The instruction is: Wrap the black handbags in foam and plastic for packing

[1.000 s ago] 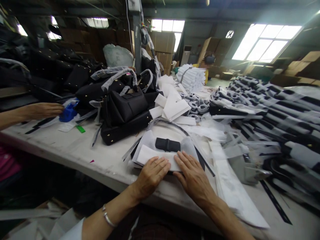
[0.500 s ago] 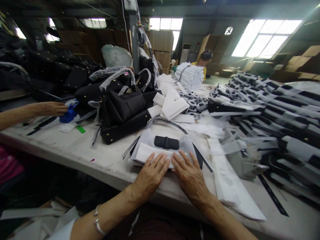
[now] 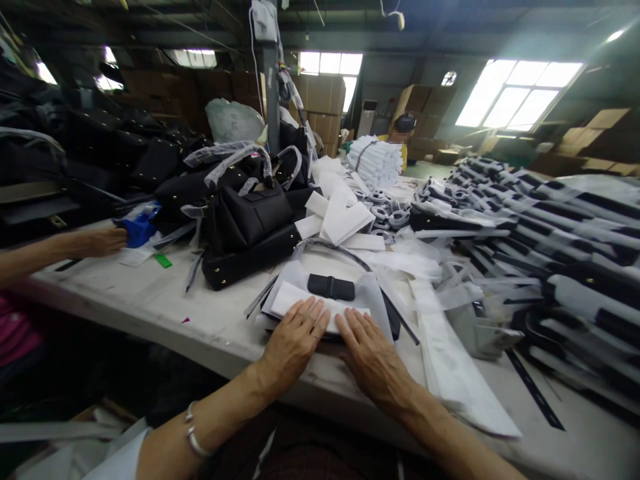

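Note:
In front of me lies a black handbag (image 3: pixel 395 325), mostly covered by white wrapping sheet (image 3: pixel 377 293), its wrapped handle (image 3: pixel 345 250) arching behind. A folded white padding strip (image 3: pixel 287 298) rests across its near side. My left hand (image 3: pixel 295 337) lies flat on the strip, fingers stretched forward. Beside it, my right hand (image 3: pixel 370 350) presses on the strip's right part with fingers extended. Just beyond the fingertips is a black strap tab (image 3: pixel 331 287), uncovered by the sheet. The bag's near edge is partly hidden under my hands.
Black handbags (image 3: pixel 250 220) stand at the left behind. White foam pieces (image 3: pixel 345 223) lie at the centre, long white sheets (image 3: pixel 450 360) and a tape dispenser (image 3: pixel 483 327) at right. Wrapped straps (image 3: pixel 575 233) pile far right. Another person's hand (image 3: pixel 103 241) is by a blue item (image 3: pixel 140 227).
My hands have shifted slightly on the padding strip, the fingers a little straighter and closer together. The other person's hand has moved left and down. The camera view has tilted up a little.

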Action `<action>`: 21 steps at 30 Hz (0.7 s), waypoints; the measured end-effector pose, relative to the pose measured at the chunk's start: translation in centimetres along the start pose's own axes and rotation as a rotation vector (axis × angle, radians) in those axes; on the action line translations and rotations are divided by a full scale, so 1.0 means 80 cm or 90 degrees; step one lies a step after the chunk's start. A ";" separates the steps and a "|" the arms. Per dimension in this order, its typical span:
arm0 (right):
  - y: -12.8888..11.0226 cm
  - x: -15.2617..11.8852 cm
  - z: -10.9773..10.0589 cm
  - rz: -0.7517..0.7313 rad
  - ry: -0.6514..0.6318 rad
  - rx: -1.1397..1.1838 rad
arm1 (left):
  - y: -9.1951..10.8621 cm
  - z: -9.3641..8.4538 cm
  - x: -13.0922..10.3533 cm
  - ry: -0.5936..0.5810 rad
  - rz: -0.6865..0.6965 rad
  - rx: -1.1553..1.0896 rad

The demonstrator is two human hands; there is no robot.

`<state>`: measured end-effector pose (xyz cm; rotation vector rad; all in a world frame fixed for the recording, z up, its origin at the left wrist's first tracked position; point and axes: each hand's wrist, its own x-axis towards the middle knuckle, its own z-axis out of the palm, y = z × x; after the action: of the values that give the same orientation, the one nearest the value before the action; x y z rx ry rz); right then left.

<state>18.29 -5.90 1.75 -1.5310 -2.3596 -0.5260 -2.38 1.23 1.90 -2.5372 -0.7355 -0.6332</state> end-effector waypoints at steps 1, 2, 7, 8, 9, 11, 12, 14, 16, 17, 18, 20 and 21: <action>0.003 0.001 -0.001 0.001 0.006 0.011 | 0.001 -0.001 -0.001 0.008 -0.018 0.000; 0.006 0.003 -0.002 -0.003 0.014 0.021 | 0.002 -0.001 -0.002 0.011 -0.032 0.002; 0.025 0.012 -0.012 -0.068 0.028 0.046 | 0.007 0.003 -0.009 -0.020 -0.045 0.016; 0.027 0.013 -0.015 -0.077 0.012 0.042 | 0.007 0.003 -0.010 -0.032 -0.042 0.019; 0.028 0.014 -0.018 -0.085 -0.008 0.036 | 0.006 0.003 -0.010 -0.044 -0.037 0.023; 0.025 0.013 -0.021 -0.098 -0.041 0.012 | 0.006 0.003 -0.009 -0.060 -0.029 0.033; 0.022 0.012 -0.021 -0.101 -0.046 -0.006 | 0.005 0.003 -0.007 -0.063 -0.023 0.038; 0.014 0.010 -0.015 -0.098 -0.035 -0.051 | 0.005 0.002 -0.003 -0.070 -0.004 0.051; 0.003 0.009 -0.005 -0.080 -0.014 -0.093 | 0.005 0.004 0.002 -0.076 0.026 0.067; -0.001 0.010 0.001 -0.068 -0.007 -0.110 | 0.005 0.005 0.003 -0.076 0.039 0.076; -0.006 0.011 0.006 -0.055 -0.001 -0.125 | 0.004 0.007 0.004 -0.075 0.049 0.086; -0.011 0.014 0.014 -0.031 0.004 -0.145 | 0.002 0.011 0.006 -0.064 0.063 0.102; -0.012 0.016 0.016 -0.025 0.007 -0.151 | 0.001 0.012 0.006 -0.058 0.066 0.105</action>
<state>16.90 -4.65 0.97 -1.5753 -2.3935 -0.8472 -1.70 1.84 1.34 -2.4451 -0.6525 -0.4078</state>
